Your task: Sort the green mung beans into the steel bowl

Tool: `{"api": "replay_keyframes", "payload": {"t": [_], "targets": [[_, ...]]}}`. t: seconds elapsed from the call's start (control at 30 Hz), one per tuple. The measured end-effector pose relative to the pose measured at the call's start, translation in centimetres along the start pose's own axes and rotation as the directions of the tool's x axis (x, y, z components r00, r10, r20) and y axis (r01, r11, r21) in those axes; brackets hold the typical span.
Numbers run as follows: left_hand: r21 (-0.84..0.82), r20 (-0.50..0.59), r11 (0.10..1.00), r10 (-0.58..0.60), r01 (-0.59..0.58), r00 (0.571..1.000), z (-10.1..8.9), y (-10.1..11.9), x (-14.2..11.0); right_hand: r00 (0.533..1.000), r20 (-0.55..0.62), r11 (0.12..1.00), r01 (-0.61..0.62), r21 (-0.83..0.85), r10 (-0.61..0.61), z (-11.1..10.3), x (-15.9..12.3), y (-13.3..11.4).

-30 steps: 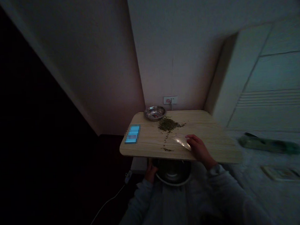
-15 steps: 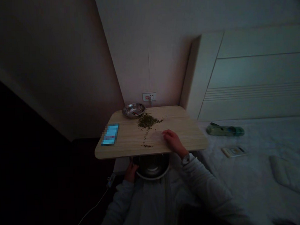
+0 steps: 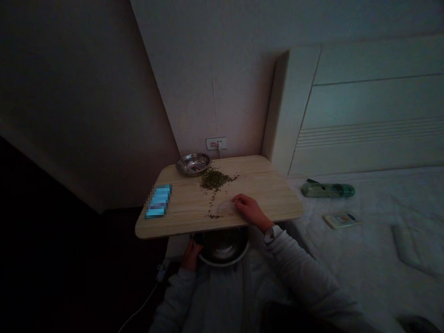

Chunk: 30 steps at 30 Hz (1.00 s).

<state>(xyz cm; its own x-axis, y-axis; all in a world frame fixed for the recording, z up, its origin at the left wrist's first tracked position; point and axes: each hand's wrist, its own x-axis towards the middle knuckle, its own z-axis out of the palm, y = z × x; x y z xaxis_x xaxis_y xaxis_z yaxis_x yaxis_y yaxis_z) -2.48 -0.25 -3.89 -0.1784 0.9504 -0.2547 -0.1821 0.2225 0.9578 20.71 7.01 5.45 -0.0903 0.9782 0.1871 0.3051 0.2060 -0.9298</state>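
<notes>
My right hand (image 3: 249,212) is closed over the near right part of a small wooden table (image 3: 273,196). Between its fingers is a thin, see-through flat piece (image 3: 225,206), held low over the tabletop. Left of that piece a thin trail of small green beans or grains leads back to a loose pile (image 3: 213,179) of the same. Below the table's front edge, a large metal bowl (image 3: 223,258) rests at my lap, its far part hidden under the table. My left hand (image 3: 191,255) grips the bowl's left rim.
A shallow steel bowl (image 3: 193,165) stands at the table's back left. A phone with a lit, blurred screen (image 3: 158,201) lies at the left. On the bed at right are a green bottle (image 3: 328,189) and a pale phone-like object (image 3: 342,219). A wall socket (image 3: 216,143) holds a plug.
My right hand has shifted slightly left and nearer to me, bringing the see-through piece closer to the trail's near end. My left hand stays on the bowl. The view has turned slightly.
</notes>
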Motion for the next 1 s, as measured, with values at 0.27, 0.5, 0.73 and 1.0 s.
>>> {"api": "replay_keyframes", "payload": {"t": [0.27,0.5,0.73,1.0], "targets": [[0.019,-0.054,1.0,0.011,-0.01,0.998,0.8,1.0,-1.1,1.0,0.01,1.0,0.009,-0.014,-0.009,0.0,-0.1,0.2],[-0.001,-0.055,1.0,-0.02,0.02,0.998,1.4,1.3,-1.6,0.999,0.022,0.998,0.027,-0.061,-0.026,0.0,-0.1,0.1],[-0.051,-0.046,0.999,-0.019,0.017,0.999,0.8,-0.2,-0.4,0.999,0.027,0.997,0.039,-0.063,-0.037,-0.1,0.0,0.3],[-0.01,-0.014,1.0,0.021,-0.021,1.0,0.6,-0.3,-0.4,0.999,0.03,0.998,0.015,-0.066,-0.013,0.0,0.0,0.4]]}}
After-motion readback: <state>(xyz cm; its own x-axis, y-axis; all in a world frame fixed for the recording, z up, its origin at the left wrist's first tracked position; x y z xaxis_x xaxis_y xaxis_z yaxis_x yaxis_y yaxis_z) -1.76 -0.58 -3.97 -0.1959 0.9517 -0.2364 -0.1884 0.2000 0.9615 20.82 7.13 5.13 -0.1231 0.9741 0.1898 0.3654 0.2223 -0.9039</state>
